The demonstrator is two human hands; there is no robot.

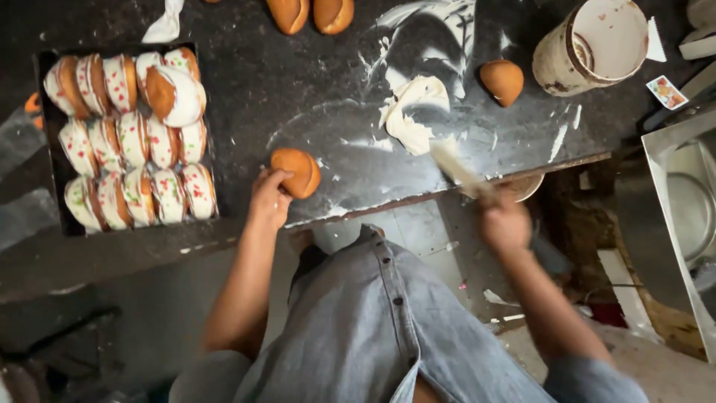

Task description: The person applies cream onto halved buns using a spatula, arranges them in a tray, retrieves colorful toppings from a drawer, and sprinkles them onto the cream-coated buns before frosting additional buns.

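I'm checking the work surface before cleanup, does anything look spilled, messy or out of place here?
Yes. White cream is smeared straight onto the dark counter, with streaks trailing toward the tipped tub, which lies on its side. One iced bun sits crookedly on top of the neat tray rows.
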